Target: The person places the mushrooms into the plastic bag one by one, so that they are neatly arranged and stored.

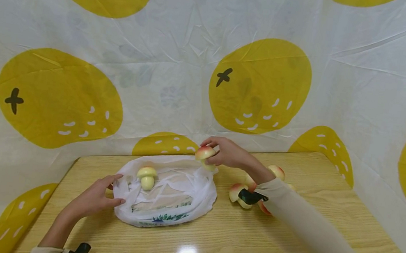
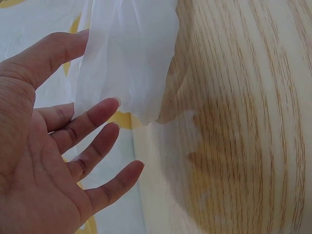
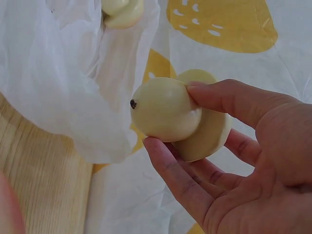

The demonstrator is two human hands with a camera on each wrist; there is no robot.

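Note:
A white plastic bag [image 1: 204,188] with green print lies on the table, its mouth spread wide. Inside it sits a pale yellow toy mushroom [image 1: 146,178]. My left hand [image 1: 93,197] is at the bag's left rim, thumb and fingers spread apart; in the left wrist view, the fingers touch the thin bag edge [image 2: 129,53]. Over the bag's far right rim, my right hand [image 1: 228,152] grips a toy mushroom with a reddish cap [image 1: 205,153]. Seen from the right wrist, thumb and fingers pinch this mushroom around its round stem [image 3: 163,109].
Several more red-capped toy mushrooms [image 1: 235,191] lie to the right of the bag, partly hidden by my right forearm. The wooden table [image 1: 235,245] meets a white curtain [image 1: 171,78] with yellow fruit prints behind and at the sides.

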